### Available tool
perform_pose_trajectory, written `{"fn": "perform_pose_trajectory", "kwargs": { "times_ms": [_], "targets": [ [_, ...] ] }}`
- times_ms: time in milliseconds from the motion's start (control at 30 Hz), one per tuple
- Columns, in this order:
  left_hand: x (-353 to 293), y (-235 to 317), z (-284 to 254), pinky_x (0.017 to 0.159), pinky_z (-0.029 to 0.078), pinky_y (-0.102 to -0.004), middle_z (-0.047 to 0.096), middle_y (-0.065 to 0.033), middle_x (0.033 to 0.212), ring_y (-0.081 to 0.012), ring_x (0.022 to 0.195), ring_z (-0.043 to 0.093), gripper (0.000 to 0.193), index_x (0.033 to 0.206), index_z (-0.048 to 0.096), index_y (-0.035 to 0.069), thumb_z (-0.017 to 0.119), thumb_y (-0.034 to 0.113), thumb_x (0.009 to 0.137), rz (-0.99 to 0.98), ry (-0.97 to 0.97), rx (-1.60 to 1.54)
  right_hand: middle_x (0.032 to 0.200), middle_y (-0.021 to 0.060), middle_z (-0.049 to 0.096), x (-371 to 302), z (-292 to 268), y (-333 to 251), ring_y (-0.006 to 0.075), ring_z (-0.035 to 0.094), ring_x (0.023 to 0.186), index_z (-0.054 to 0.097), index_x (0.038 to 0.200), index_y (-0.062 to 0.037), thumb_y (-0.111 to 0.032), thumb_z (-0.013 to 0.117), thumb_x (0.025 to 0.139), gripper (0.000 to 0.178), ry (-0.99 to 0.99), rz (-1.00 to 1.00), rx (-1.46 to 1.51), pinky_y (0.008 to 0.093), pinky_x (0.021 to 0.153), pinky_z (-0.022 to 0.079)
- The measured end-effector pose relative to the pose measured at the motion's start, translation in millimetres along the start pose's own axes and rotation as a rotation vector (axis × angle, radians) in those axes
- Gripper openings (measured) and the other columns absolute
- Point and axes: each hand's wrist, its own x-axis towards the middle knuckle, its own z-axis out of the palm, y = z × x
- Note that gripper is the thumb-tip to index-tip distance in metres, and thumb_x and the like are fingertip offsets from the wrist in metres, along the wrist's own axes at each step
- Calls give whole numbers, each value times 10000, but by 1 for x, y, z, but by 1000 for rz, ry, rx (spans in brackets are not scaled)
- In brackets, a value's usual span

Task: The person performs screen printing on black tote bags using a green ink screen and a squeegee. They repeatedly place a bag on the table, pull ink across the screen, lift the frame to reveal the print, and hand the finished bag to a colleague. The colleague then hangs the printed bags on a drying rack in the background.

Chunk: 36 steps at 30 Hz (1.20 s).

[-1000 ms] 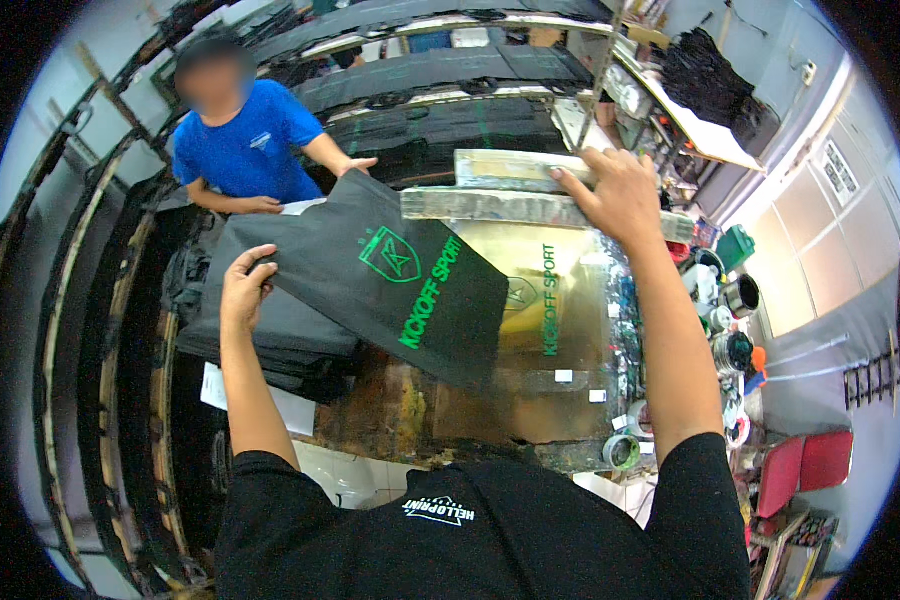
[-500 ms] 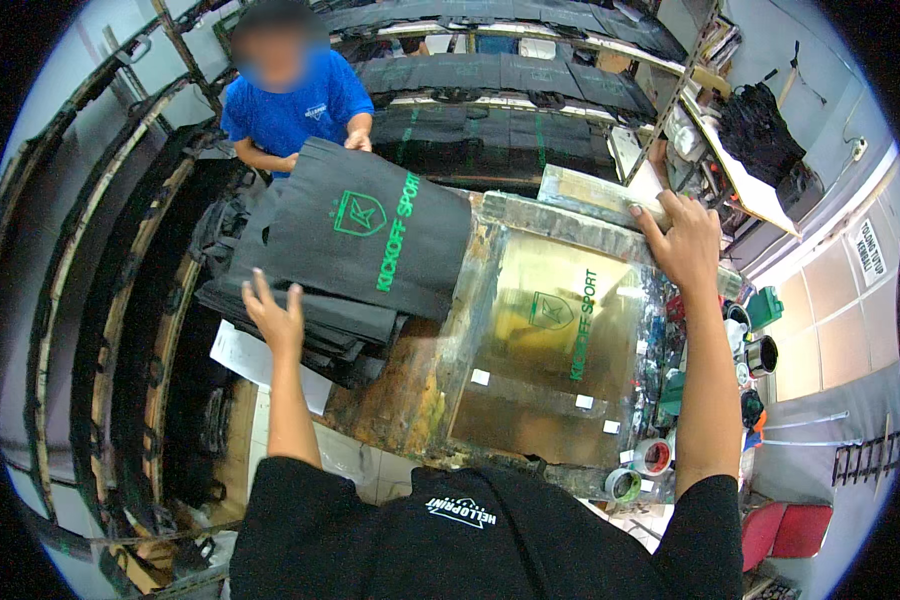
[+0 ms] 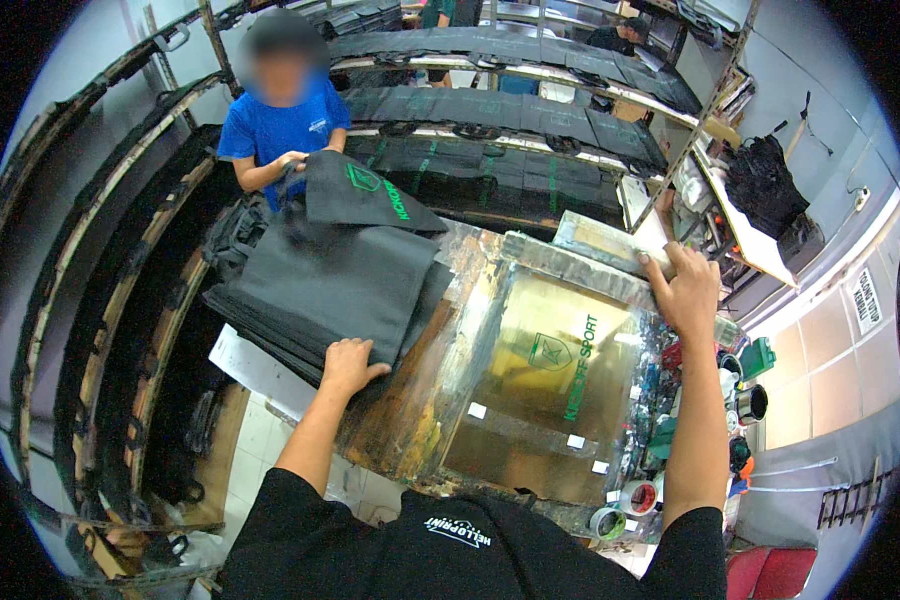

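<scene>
My left hand rests at the near edge of a stack of black fabric bags, fingertips on the fabric and thumb spread to the right. Beyond it, a co-worker in a blue shirt holds up a black bag with a green print by its far edge. My right hand is closed round the right end of a pale, flat block that looks like a squeegee, at the far edge of the printing screen. A green crest and lettering show through the yellowish mesh of the screen.
Rolls of tape lie at the table's near right corner. Cans and tubs crowd its right side. Curved racks stand on the left, and shelves laid with black bags at the back. A red chair is at lower right.
The printed bag has moved away from me with the co-worker, baring a plain black one on the stack. My left hand came down to the stack's near edge; my right hand keeps its hold.
</scene>
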Motion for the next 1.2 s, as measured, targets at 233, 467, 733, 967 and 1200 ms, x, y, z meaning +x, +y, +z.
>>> {"fn": "perform_pose_trajectory", "kwargs": {
  "times_ms": [233, 467, 733, 967, 1200],
  "targets": [
    [0, -4, -1, 903, 578, -473, 756, -152, 1037, -347, 1038, 723, 554, 1103, 818, 111, 778, 593, 834, -3, 19, -24, 885, 160, 680, -3, 4, -1, 358, 646, 942, 719, 966, -44, -553, 692, 944, 511, 7, 20, 40, 516, 958, 420],
    [-2, 13, 4, 905, 575, -500, 750, -187, 1010, -390, 984, 721, 474, 1001, 821, 54, 701, 492, 866, -123, 133, -48, 845, 135, 691, -7, 3, 0, 334, 653, 907, 756, 995, -59, -557, 696, 934, 505, 54, -4, 49, 496, 926, 416],
    [13, 19, 10, 943, 564, -511, 758, -218, 1048, -409, 1031, 723, 495, 984, 814, 17, 664, 481, 901, -318, 146, -95, 830, 137, 696, -8, 4, 3, 336, 662, 858, 725, 919, -78, -606, 678, 927, 530, 79, -33, 35, 487, 845, 425],
    [21, 18, -2, 966, 564, -517, 769, -237, 1131, -421, 1104, 720, 521, 1062, 829, 42, 704, 512, 874, -475, 54, -249, 814, 117, 692, -10, 5, 7, 324, 654, 824, 727, 893, -99, -624, 665, 936, 529, 112, -38, 39, 475, 819, 410],
    [26, 29, -25, 979, 570, -486, 786, -229, 1106, -395, 1107, 739, 520, 994, 836, 32, 739, 519, 839, -557, -83, -245, 818, 109, 671, -12, 6, 7, 310, 640, 831, 727, 877, -113, -673, 636, 941, 571, 123, -26, 76, 477, 838, 419]
  ]
}}
